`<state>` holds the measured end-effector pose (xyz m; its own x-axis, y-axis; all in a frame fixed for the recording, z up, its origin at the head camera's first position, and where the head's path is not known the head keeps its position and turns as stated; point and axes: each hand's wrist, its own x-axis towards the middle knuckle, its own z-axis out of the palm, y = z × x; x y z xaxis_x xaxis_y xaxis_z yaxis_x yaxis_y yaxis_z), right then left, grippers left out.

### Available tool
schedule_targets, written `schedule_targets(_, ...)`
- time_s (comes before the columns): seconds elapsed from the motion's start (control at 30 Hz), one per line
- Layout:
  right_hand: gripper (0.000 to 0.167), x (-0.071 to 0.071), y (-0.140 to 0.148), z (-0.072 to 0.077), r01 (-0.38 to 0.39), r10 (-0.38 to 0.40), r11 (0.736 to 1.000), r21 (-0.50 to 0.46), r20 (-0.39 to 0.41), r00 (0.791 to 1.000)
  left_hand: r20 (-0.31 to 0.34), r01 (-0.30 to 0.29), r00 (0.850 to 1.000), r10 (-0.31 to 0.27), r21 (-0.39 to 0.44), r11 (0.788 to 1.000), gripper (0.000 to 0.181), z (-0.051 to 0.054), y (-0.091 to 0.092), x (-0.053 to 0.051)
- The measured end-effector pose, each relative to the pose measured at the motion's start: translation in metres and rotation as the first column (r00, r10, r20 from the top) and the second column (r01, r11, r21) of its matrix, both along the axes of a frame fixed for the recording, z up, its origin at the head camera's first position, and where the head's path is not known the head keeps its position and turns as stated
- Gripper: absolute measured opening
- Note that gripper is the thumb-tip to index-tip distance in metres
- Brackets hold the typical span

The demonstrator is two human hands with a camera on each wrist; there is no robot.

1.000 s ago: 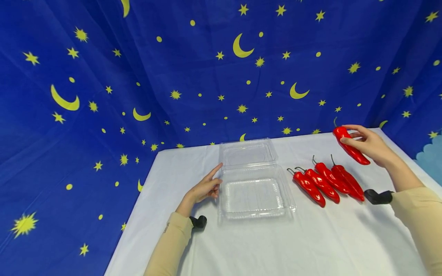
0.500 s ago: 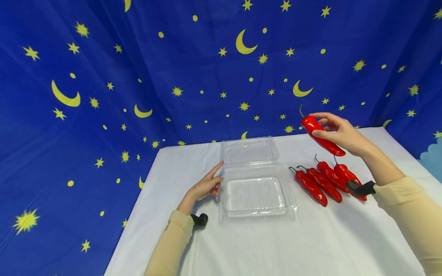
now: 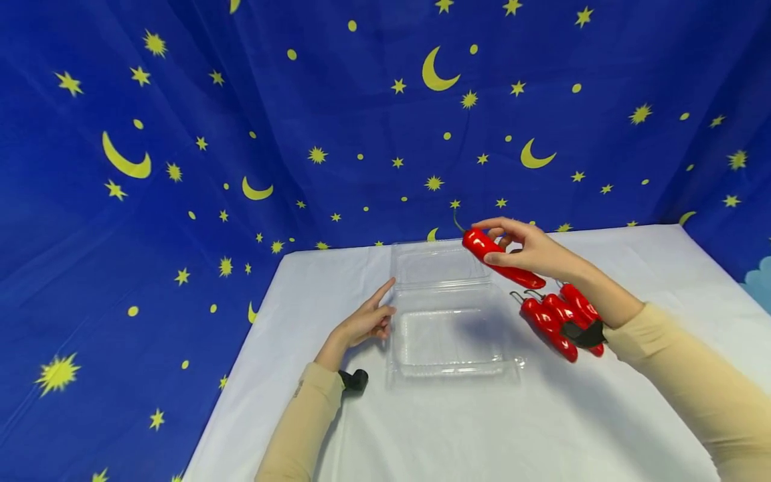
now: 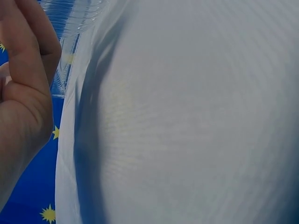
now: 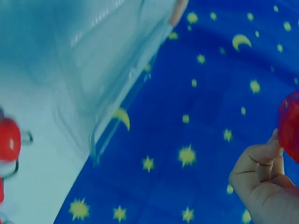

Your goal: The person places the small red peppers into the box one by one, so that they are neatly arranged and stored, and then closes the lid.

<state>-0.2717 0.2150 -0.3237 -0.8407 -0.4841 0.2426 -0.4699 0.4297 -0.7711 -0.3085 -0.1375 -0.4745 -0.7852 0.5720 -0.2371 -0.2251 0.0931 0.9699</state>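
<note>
My right hand (image 3: 533, 251) holds a glossy red chili pepper (image 3: 500, 260) between thumb and fingers, raised in the air at the right side of the container's lid. Its green stem points up and left. A clear plastic clamshell container (image 3: 448, 370) lies unfolded on the white table, lid at the back, base in front. My left hand (image 3: 361, 323) is at its left edge, index finger stretched out against the hinge area. In the right wrist view only part of the held pepper (image 5: 290, 126) shows. The left wrist view shows part of the left hand (image 4: 25, 79) near the clear plastic.
More red peppers (image 3: 548, 328) lie side by side right of the container, partly hidden by the right arm and its black wrist mount (image 3: 584, 333). A blue curtain (image 3: 361, 100) with yellow stars and moons hangs behind the white-covered table (image 3: 421, 435).
My right hand has carried the pepper leftward from above the right side of the table, rising and then sinking, to the lid. The left hand stays by the container's edge.
</note>
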Motion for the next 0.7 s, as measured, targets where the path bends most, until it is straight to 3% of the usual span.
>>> schedule_targets(0.3, 0.054, -0.002, -0.043, -0.034, -0.169, 0.168, 0.986, 0.01, 0.045, 0.985, 0.007, -0.004, 1.0, 0.004, 0.014, 1.0, 0.072, -0.001, 0.004, 0.0)
schedule_targets(0.7, 0.054, 0.001, -0.074, -0.075, -0.364, 0.351, 0.923, 0.122, 0.116, 0.929, 0.007, 0.004, 1.0, -0.004, 0.018, 1.0, 0.072, -0.002, 0.002, 0.0)
